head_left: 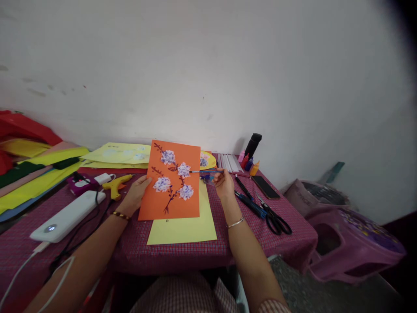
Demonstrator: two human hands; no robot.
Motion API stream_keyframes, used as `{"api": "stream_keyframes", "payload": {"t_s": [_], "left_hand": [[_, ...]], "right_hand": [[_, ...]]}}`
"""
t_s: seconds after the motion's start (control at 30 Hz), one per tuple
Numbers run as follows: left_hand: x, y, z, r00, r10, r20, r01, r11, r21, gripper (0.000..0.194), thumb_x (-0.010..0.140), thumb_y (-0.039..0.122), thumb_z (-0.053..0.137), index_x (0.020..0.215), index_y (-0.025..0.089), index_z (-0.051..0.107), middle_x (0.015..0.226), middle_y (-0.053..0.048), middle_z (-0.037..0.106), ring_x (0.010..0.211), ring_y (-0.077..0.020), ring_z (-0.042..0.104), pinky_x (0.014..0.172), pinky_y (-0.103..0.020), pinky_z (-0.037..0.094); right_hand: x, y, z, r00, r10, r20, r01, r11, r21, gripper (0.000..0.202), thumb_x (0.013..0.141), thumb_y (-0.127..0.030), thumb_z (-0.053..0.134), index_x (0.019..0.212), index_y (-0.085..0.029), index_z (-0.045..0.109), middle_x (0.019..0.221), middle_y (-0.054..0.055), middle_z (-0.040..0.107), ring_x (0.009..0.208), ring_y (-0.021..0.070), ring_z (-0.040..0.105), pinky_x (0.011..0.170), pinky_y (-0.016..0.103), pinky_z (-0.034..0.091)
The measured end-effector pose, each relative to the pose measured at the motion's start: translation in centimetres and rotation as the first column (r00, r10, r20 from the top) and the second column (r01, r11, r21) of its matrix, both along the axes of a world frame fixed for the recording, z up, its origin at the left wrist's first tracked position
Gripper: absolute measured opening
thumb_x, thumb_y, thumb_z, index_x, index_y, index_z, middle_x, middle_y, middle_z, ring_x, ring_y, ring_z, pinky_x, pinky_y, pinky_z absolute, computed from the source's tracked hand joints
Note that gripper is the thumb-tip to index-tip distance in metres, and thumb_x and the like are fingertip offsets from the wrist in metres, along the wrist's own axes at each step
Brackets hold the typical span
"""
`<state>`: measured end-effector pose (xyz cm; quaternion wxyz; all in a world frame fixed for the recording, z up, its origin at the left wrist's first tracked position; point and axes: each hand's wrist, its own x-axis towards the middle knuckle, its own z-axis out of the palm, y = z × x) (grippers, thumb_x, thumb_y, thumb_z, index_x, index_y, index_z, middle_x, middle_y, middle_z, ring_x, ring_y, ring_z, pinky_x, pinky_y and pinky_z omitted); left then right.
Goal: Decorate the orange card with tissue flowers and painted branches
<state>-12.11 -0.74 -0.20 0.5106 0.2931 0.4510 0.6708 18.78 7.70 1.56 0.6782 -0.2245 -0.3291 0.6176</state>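
My left hand grips the left edge of an orange sheet of paper, holding it tilted up above the table. Several white-and-purple flowers and dark painted stems with small leaves cover the sheet. In my right hand is a thin paintbrush, pinched between the fingers, its tip pointing left at the flower on the right side of the sheet. Whether the bristles touch the paper I cannot tell. Beneath the orange sheet lies a pale yellow sheet, partly hidden by it.
Right of my hand lie black-handled scissors, a blue cutter, a phone and small paint bottles. To the left are a white power bank with cables and a yellow glue gun. A pink stool stands beside the table.
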Motion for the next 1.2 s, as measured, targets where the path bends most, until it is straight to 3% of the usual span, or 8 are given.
{"api": "stream_keyframes", "payload": {"t_s": [0.5, 0.7, 0.87, 0.97, 1.1, 1.2], "left_hand": [[0.4, -0.4, 0.5, 1.0, -0.008, 0.027, 0.007, 1.0, 0.018, 0.028, 0.069, 0.018, 0.081, 0.095, 0.015, 0.073, 0.082, -0.008, 0.08, 0.062, -0.0226, 0.074, 0.061, -0.031, 0.064], [0.4, -0.3, 0.5, 1.0, -0.004, 0.028, 0.004, 1.0, 0.005, 0.027, 0.07, 0.018, 0.081, 0.096, 0.015, 0.073, 0.08, -0.009, 0.079, 0.062, -0.0232, 0.074, 0.059, -0.03, 0.063], [0.3, -0.3, 0.3, 1.0, -0.009, 0.025, 0.008, 1.0, 0.015, 0.028, 0.071, 0.019, 0.08, 0.097, 0.014, 0.072, 0.08, -0.008, 0.079, 0.061, -0.022, 0.074, 0.059, -0.03, 0.063], [0.2, -0.3, 0.2, 1.0, -0.014, 0.025, 0.014, 1.0, 0.02, 0.034, 0.068, 0.021, 0.083, 0.099, 0.013, 0.07, 0.08, -0.008, 0.079, 0.06, -0.0216, 0.073, 0.06, -0.03, 0.064], [0.2, -0.2, 0.2, 1.0, -0.02, 0.02, 0.02, 1.0, 0.015, 0.039, 0.066, 0.022, 0.085, 0.1, 0.013, 0.07, 0.08, -0.008, 0.079, 0.063, -0.0224, 0.074, 0.065, -0.032, 0.065], [0.2, -0.2, 0.2, 1.0, -0.022, 0.013, 0.021, 1.0, 0.01, 0.035, 0.068, 0.021, 0.083, 0.1, 0.014, 0.07, 0.082, -0.008, 0.08, 0.066, -0.023, 0.075, 0.068, -0.033, 0.065]], "right_hand": [[-0.1, -0.3, 0.4, 1.0, -0.019, 0.012, 0.019, 1.0, -0.009, 0.026, 0.096, -0.037, 0.057, 0.079, -0.019, 0.067, 0.054, -0.005, 0.063, 0.045, 0.008, 0.052, 0.048, 0.019, 0.047], [-0.2, -0.6, 0.9, 1.0, -0.028, 0.012, 0.027, 0.999, 0.047, 0.016, 0.092, -0.035, 0.06, 0.095, -0.022, 0.069, 0.085, 0.0, 0.079, 0.05, 0.0085, 0.057, 0.05, 0.022, 0.05], [-0.2, -0.8, 1.1, 1.0, -0.007, 0.013, 0.006, 0.998, 0.055, 0.015, 0.092, -0.033, 0.059, 0.096, -0.023, 0.07, 0.089, 0.001, 0.08, 0.053, 0.0095, 0.059, 0.051, 0.022, 0.051], [-0.2, -0.7, 0.9, 1.0, -0.005, 0.022, 0.004, 0.999, 0.05, 0.017, 0.094, -0.035, 0.058, 0.091, -0.022, 0.069, 0.079, 0.0, 0.078, 0.051, 0.0095, 0.057, 0.051, 0.022, 0.05], [-0.2, -0.5, 0.5, 0.999, 0.008, 0.036, -0.01, 0.997, 0.076, 0.028, 0.096, -0.04, 0.058, 0.075, -0.022, 0.064, 0.049, -0.006, 0.059, 0.042, 0.0094, 0.049, 0.051, 0.023, 0.049], [-0.2, -0.4, 0.3, 0.999, 0.002, 0.049, -0.006, 0.997, 0.081, 0.03, 0.096, -0.043, 0.058, 0.075, -0.022, 0.062, 0.048, -0.007, 0.056, 0.043, 0.0097, 0.049, 0.051, 0.023, 0.049]]}}
